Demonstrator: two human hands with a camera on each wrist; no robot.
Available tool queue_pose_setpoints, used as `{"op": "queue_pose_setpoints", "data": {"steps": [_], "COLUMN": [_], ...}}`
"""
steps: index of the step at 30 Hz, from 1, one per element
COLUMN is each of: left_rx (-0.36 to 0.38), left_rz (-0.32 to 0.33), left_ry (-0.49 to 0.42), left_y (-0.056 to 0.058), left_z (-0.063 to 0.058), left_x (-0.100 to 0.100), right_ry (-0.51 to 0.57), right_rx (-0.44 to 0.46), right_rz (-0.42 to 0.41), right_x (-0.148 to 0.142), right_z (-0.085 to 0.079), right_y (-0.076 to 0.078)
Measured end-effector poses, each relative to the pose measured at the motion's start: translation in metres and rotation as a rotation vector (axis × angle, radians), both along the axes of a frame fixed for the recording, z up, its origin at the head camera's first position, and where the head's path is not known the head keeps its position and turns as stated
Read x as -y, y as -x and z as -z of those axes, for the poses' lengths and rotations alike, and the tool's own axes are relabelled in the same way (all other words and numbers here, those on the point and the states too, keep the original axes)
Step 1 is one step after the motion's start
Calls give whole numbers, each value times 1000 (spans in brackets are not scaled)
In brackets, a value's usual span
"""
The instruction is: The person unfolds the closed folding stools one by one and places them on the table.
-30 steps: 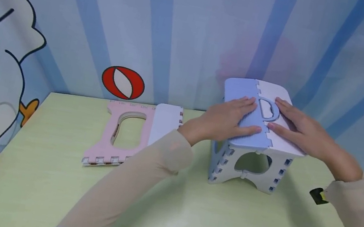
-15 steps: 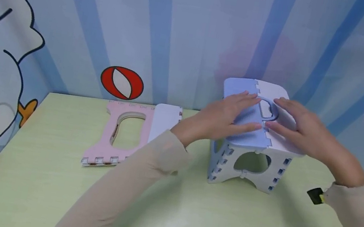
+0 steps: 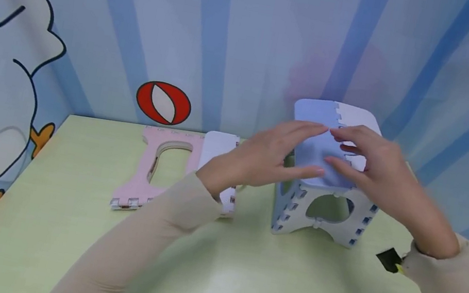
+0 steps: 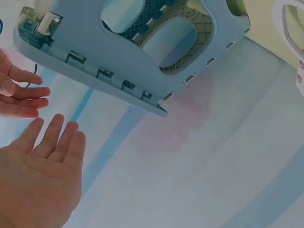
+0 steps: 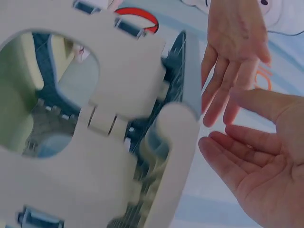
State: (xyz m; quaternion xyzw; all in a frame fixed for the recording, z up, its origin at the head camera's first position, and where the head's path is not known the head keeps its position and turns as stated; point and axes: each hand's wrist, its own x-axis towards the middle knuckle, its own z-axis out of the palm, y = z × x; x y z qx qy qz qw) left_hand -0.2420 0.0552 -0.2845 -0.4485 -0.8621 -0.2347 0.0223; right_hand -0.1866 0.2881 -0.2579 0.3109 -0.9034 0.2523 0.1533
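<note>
A blue-and-white folding step stool stands unfolded on the table, with open oval holes in its legs. Its top is partly hidden behind my hands in the head view. My left hand hovers over the blue half, fingers straight and palm down. Over the white half is my right hand, its fingers slightly bent and holding nothing. The left wrist view has my left hand apart from the stool's edge. In the right wrist view, a gap also separates my right hand from the stool.
A folded pink-and-white step stool lies flat to the left, partly behind my left forearm. The pale green table meets a blue striped backdrop at its back edge. A small black tag hangs by my right sleeve.
Both hands were resting on the stool's top and have lifted off it, the left drawing slightly back to the left. The right hand's fingers have bent a little. The stool stays in place.
</note>
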Motion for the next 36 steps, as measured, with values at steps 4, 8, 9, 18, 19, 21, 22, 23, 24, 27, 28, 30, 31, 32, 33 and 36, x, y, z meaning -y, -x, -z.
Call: {"op": "queue_pose_setpoints", "data": {"steps": [4, 8, 9, 18, 19, 21, 22, 23, 24, 27, 28, 30, 31, 32, 33, 36], "left_rx": [-40, -101, -112, -138, -141, -141, -140, -139, -138, -126, -122, -108, -98, -91, -81, -59], "left_rz": [-16, -9, -7, -5, -11, -28, -35, -41, -47, -66, -75, -102, -119, -137, -154, -199], "left_ry": [-6, -10, -11, -37, -32, -19, -15, -14, -11, -13, -10, 1, 9, 19, 28, 50], "left_y": [-6, -10, -11, -19, -20, -22, -24, -24, -25, -27, -27, -28, -29, -29, -30, -33], "left_z": [2, 10, 12, 33, 34, 37, 38, 40, 43, 52, 55, 61, 64, 66, 68, 74], "left_x": [14, 30, 33, 67, 70, 77, 81, 85, 89, 105, 110, 120, 126, 131, 136, 152], "right_ry": [48, 73, 73, 90, 101, 122, 129, 134, 137, 151, 154, 166, 171, 179, 188, 239], "right_rx": [-59, -95, -96, -7, 26, 102, 136, 162, 178, 196, 199, 204, 214, 228, 241, 295], "right_rz": [-16, -104, -129, -148, -136, -106, -92, -81, -74, -66, -64, -59, -50, -41, -29, -6], "right_x": [15, 34, 39, 70, 72, 76, 79, 81, 84, 92, 95, 100, 102, 105, 107, 114], "right_z": [5, 15, 18, 44, 47, 52, 54, 58, 61, 72, 76, 83, 87, 91, 95, 107], "right_y": [-9, -17, -19, -26, -26, -27, -28, -28, -27, -25, -23, -20, -18, -17, -15, -10]}}
